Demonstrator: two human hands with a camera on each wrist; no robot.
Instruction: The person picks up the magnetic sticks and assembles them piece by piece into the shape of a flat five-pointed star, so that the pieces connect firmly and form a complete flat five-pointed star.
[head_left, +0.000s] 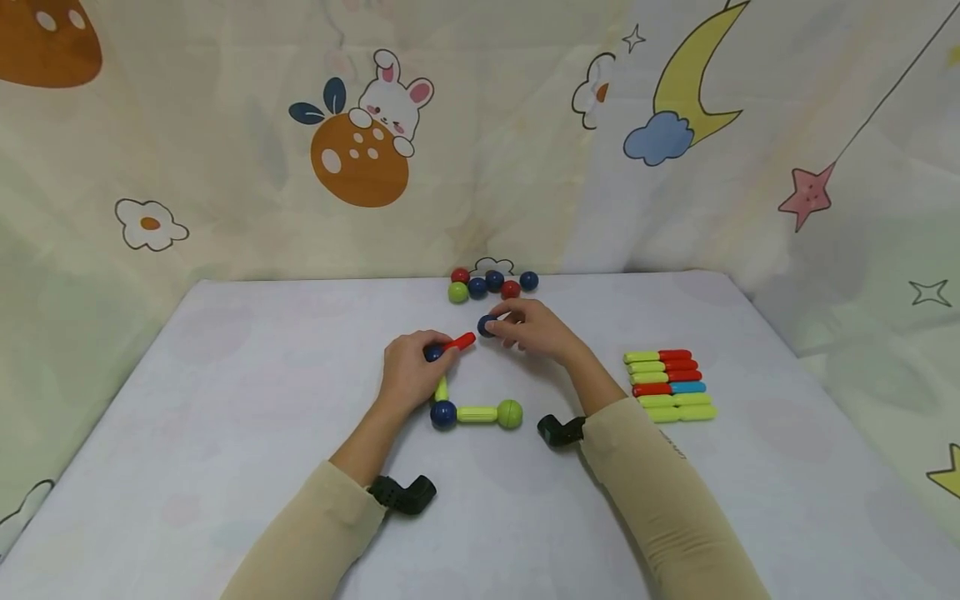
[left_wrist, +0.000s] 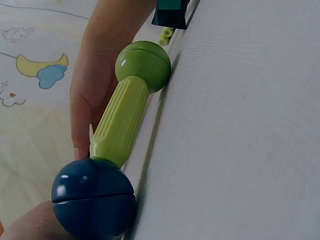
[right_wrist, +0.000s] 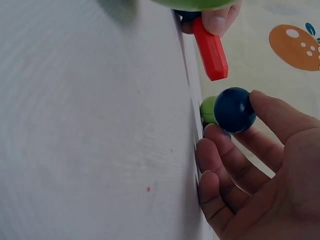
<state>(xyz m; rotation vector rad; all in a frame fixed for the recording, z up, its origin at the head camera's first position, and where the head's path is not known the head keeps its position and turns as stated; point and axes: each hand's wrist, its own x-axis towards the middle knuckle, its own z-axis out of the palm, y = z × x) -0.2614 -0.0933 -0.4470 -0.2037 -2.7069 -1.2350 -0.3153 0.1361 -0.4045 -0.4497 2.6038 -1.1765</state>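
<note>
In the head view my left hand point(head_left: 408, 367) grips a corner of a toy frame. Its fingers and thumb are around a dark blue ball point(head_left: 433, 353) and the base of a red rod point(head_left: 460, 341), which points to the right. From that corner a lime rod point(head_left: 441, 388) runs to a second blue ball point(head_left: 443, 414). Another lime rod point(head_left: 477, 414) joins this ball to a green ball point(head_left: 510, 414). My right hand point(head_left: 528, 325) pinches a loose blue ball point(right_wrist: 234, 110) between thumb and fingers, a short gap from the red rod's free end.
Several red, blue and green balls point(head_left: 477, 288) lie at the table's back edge. On the right side, several rods point(head_left: 667, 387) in lime, red and blue lie in rows. A printed cloth point(head_left: 487, 167) hangs behind the white table point(head_left: 247, 417).
</note>
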